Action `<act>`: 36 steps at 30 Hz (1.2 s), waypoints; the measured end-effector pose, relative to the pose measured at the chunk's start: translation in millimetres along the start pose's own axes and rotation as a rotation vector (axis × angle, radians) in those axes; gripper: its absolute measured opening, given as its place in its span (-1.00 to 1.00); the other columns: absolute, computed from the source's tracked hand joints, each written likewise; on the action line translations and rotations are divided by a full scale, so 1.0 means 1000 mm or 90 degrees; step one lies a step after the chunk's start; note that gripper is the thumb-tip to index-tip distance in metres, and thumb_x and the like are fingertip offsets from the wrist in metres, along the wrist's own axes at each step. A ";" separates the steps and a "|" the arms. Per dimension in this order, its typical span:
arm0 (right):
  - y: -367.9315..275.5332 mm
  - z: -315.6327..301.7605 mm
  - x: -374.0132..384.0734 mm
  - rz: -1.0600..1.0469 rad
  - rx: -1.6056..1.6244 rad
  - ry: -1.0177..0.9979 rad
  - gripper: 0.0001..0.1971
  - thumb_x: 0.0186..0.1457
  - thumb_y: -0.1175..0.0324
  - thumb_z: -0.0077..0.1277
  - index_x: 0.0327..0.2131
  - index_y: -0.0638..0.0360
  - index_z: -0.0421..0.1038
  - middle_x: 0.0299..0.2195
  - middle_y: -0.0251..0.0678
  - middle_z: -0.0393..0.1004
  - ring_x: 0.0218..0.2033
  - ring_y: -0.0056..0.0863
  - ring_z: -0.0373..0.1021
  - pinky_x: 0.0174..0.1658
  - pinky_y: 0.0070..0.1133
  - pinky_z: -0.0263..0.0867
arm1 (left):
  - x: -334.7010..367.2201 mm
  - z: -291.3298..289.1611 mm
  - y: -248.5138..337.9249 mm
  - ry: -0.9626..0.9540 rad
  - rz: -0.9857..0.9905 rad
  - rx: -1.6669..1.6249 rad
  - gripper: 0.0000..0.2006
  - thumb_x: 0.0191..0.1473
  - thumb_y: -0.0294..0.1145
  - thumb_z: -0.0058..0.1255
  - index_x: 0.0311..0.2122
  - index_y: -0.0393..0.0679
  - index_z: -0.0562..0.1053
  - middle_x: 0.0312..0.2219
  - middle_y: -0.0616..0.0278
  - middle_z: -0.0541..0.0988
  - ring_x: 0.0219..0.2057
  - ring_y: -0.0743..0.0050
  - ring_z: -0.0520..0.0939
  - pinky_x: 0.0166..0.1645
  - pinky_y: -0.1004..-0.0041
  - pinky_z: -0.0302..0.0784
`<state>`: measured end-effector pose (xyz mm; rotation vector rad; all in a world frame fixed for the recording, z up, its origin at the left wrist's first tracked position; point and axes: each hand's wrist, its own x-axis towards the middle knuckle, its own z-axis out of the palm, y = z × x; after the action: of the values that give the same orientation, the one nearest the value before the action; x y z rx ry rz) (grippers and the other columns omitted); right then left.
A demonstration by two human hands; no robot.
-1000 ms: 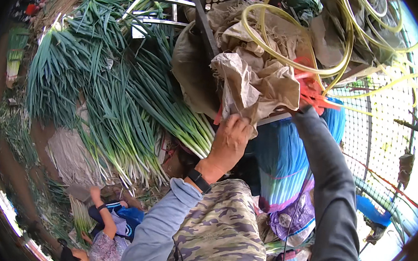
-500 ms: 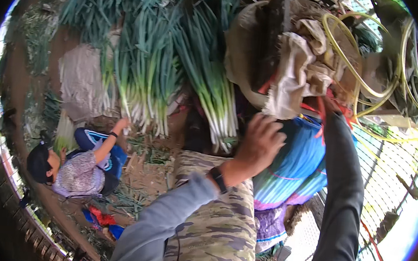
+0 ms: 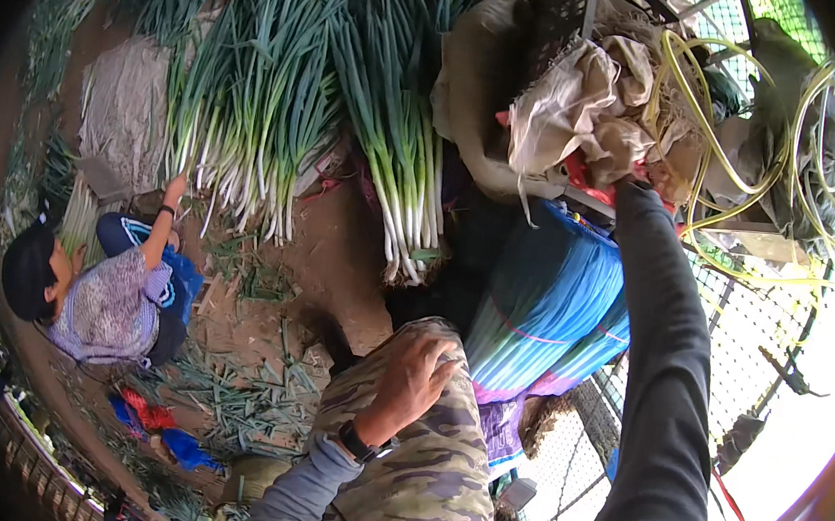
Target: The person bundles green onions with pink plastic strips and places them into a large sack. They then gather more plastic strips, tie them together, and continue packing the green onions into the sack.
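Observation:
My left hand [image 3: 413, 379] hovers over or rests on my camouflage-clad thigh [image 3: 436, 483], its fingers loosely bent and nothing visible in them. Reaching far forward, my right hand [image 3: 621, 155] is at the crumpled tan sacking [image 3: 557, 113], beside some red plastic [image 3: 591, 185]. Its fingers are hard to make out against the cloth, so I cannot see what they grip. Below that arm stand blue-wrapped bundles [image 3: 545, 293] bound with pinkish ties. Ahead of my left hand lies a bunch of leeks or large green onions [image 3: 395, 178], white ends toward me.
More long green stalks [image 3: 261, 115] lie in a heap at left. A person [image 3: 107, 301] sits beside it, one hand at the white ends. A dark crate [image 3: 561, 18], yellow hose [image 3: 698, 117] and wire mesh [image 3: 731, 341] stand at right. Leaf scraps [image 3: 244, 395] litter the ground.
My left hand has drawn back from beside the blue bundles and sacking to over my thigh. My right hand stays at the sacking, which has shifted and folded. The whole view has moved.

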<state>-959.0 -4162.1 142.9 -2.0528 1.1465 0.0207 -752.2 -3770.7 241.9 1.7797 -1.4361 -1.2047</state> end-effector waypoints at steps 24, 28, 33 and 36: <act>-0.240 0.279 -0.320 -0.081 -0.147 -0.302 -0.50 0.20 0.19 0.18 0.11 0.30 0.40 -0.05 -0.01 0.56 -0.08 -0.32 0.54 -0.02 -0.42 0.44 | -0.479 -0.067 -0.137 0.762 -0.274 -0.516 -0.67 0.22 -0.24 0.14 -0.04 -0.27 0.45 -0.26 0.02 0.62 -0.22 0.15 0.68 -0.14 0.28 0.58; -0.415 0.362 -0.293 -0.206 -0.181 -0.425 -0.53 0.23 0.19 0.15 0.09 0.31 0.43 -0.09 -0.02 0.58 -0.05 -0.26 0.52 -0.01 -0.42 0.43 | -0.626 -0.023 -0.176 0.986 -0.386 -0.678 -0.67 0.30 -0.32 0.02 -0.07 -0.47 0.47 -0.15 -0.01 0.59 -0.18 0.33 0.65 -0.09 0.38 0.60; -0.520 0.435 -0.226 -0.402 -0.288 -0.565 -0.60 0.25 0.18 0.13 -0.03 0.35 0.48 -0.23 -0.01 0.62 -0.32 -0.27 0.60 -0.23 -0.39 0.47 | -0.707 0.098 -0.160 1.448 -0.376 -0.995 -0.71 0.26 -0.42 0.02 0.03 -0.33 0.44 -0.11 0.03 0.57 -0.10 0.24 0.65 0.00 0.33 0.59; -0.559 0.504 -0.197 -0.613 -0.478 -0.601 -0.60 0.20 0.17 0.15 -0.06 0.33 0.49 -0.27 0.05 0.62 -0.29 -0.17 0.60 -0.21 -0.33 0.46 | -0.699 0.209 -0.116 1.586 -0.489 -0.813 -0.77 0.30 -0.31 0.00 -0.09 -0.25 0.48 -0.28 0.19 0.59 -0.20 0.41 0.68 -0.22 0.53 0.60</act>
<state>-498.6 -3537.2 201.7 -2.5202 -0.5453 0.9369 -903.7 -3047.3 260.2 1.0887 1.2233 0.4646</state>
